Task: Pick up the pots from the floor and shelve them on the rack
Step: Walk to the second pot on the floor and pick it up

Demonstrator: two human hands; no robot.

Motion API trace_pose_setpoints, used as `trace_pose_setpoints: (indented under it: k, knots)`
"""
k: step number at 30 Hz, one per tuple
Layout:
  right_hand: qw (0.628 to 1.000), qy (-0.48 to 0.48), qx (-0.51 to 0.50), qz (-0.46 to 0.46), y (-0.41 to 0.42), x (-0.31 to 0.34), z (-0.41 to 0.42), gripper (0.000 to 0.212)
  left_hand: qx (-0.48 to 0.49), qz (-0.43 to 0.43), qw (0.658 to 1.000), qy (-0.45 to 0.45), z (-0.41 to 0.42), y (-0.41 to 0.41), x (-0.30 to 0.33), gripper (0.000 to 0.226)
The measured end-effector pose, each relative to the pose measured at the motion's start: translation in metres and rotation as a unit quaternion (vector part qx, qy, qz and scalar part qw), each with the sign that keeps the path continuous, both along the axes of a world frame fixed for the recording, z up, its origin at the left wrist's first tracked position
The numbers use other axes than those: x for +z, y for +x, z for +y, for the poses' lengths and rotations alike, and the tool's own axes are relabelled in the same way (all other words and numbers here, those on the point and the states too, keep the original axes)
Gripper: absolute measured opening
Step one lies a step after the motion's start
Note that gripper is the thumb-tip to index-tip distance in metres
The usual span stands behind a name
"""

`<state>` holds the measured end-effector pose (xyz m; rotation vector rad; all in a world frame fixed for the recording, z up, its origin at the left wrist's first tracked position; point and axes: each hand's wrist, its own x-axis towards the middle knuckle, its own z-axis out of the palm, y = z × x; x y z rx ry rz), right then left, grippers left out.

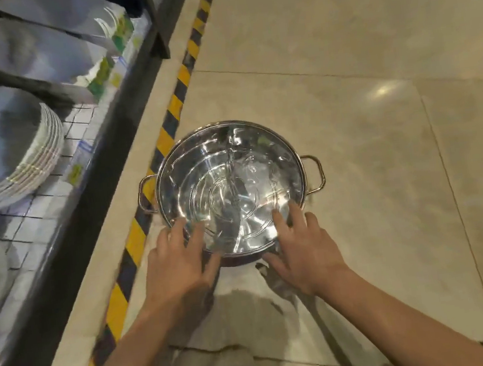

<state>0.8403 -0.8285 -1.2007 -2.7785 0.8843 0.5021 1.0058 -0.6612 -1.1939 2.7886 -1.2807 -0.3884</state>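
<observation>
Two bare forearms enter from 6 o'clock. The left hand [177, 268] and right hand [302, 254], fingers spread and holding nothing, reach the near rim of a round, shiny stainless-steel pot with two loop handles [230, 190]; contact cannot be told. The pot sits on the beige tiled floor [381, 152], overlapping a yellow-and-black striped tape line [167, 125]. At 9 o'clock, a dark rack [103, 144] carries stacked white plates [14, 157].

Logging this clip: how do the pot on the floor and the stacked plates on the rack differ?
The pot is shiny mirror-like steel; the plates are matte white. The pot is a single piece with two loop handles; the plates are a stack without handles. The pot sits on the floor at both hands; the plates rest on the rack, untouched. Both are round.
</observation>
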Motion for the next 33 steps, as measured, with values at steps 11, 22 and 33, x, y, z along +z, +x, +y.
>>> trace_pose_setpoints:
  k: [11, 22, 33]
  knots:
    - [0.998, -0.02, 0.05, 0.038, -0.036, -0.005, -0.002, 0.093, -0.025, 0.015, 0.999, 0.015, 0.033, -0.021, -0.005, 0.065]
    - [0.999, -0.007, 0.033, 0.034, -0.072, 0.03, -0.01, 0.082, -0.026, -0.001, 1.0, -0.009, 0.056, -0.05, 0.009, 0.039]
    - [0.948, 0.14, -0.27, -0.093, -0.025, -0.021, -0.067, 0.107, 0.16, 0.159, 0.972, -0.063, 0.005, 0.037, -0.028, 0.081]
